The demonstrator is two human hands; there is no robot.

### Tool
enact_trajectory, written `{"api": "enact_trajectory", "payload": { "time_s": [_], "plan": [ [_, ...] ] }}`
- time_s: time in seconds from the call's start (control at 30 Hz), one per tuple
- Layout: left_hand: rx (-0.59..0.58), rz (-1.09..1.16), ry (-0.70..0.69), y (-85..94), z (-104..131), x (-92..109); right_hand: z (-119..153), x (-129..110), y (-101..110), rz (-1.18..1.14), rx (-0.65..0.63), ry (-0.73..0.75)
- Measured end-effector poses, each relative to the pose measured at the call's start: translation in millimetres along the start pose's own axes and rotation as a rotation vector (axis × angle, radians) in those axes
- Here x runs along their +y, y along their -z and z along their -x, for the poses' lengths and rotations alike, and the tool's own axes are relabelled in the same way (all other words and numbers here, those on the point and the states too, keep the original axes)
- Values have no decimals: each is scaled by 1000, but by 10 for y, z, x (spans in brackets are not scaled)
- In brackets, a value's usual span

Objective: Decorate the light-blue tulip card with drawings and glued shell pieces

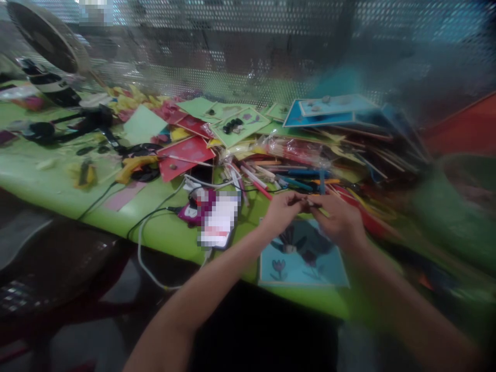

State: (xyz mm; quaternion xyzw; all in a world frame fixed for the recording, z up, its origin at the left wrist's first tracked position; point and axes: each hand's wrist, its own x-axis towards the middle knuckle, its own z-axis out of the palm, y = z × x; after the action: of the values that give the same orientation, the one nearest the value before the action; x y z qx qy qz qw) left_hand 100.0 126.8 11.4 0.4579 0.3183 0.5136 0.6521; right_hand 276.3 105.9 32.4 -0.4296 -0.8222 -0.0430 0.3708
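My left hand [284, 209] and my right hand [341, 214] meet above a light-blue card [298, 274]. Their fingers are pinched together around something small between the fingertips, too blurred to name. On the card are dark tulip drawings [278, 267] near its lower edge and a dark leaf-like shape with a pale base [289, 248]. The card's upper part is partly covered by my hands. To the left of my left hand lies a phone [222, 219] with a lit, blurred-out screen.
Behind my hands lie many pens and sticks [294, 183]. Blue cards [337, 111] are piled at back right; green [240, 129] and red cards [186, 157] lie further left. A yellow-handled glue gun [134, 168], cables [141, 258] and a fan [46, 39] occupy the left.
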Motion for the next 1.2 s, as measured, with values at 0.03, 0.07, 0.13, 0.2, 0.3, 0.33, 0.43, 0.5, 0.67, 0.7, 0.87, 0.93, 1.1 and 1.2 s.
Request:
{"api": "enact_trajectory", "payload": {
  "time_s": [0.03, 0.07, 0.13, 0.2, 0.3, 0.33, 0.43, 0.5, 0.67, 0.7, 0.87, 0.93, 1.1, 1.2],
  "plan": [
    [-3, -6, -6, 1, -4, -3, -3, -1, 2, -10, 1, -13],
    [-6, -12, -11, 4, -9, -6, -6, 0, 5, -22, 1, -28],
    [-14, -22, -16, 9, -18, -8, -10, 4, 9, -56, 11, -53],
    [-20, -45, -11, 11, -20, -1, -11, 11, 12, -88, 29, -64],
    [-6, -113, 7, 9, -10, 23, -11, 16, 17, -109, 34, -68],
    [-3, -136, 7, 8, -5, 30, -12, 15, 19, -111, 27, -70],
    [-5, -175, -13, 6, 5, 33, -13, 6, 22, -106, 2, -92],
    [2, -186, -24, 9, 4, 17, -10, -1, 20, -98, -25, -107],
    [12, -216, -45, 27, -8, -33, 10, 4, 2, -79, -25, -121],
    [11, -223, -46, 30, -10, -37, 14, 7, -2, -77, -19, -115],
    [13, -201, -26, 27, -13, -34, 17, 10, -3, -76, -13, -110],
    [4, -132, 1, 18, -15, -29, 13, 5, 3, -50, -12, -95],
    [-6, 11, 60, 8, -24, -26, 24, -6, -4, 72, -31, 8],
    [-2, 50, 78, 17, -25, -22, 46, -3, -22, 126, -71, 26]
  ]
}}
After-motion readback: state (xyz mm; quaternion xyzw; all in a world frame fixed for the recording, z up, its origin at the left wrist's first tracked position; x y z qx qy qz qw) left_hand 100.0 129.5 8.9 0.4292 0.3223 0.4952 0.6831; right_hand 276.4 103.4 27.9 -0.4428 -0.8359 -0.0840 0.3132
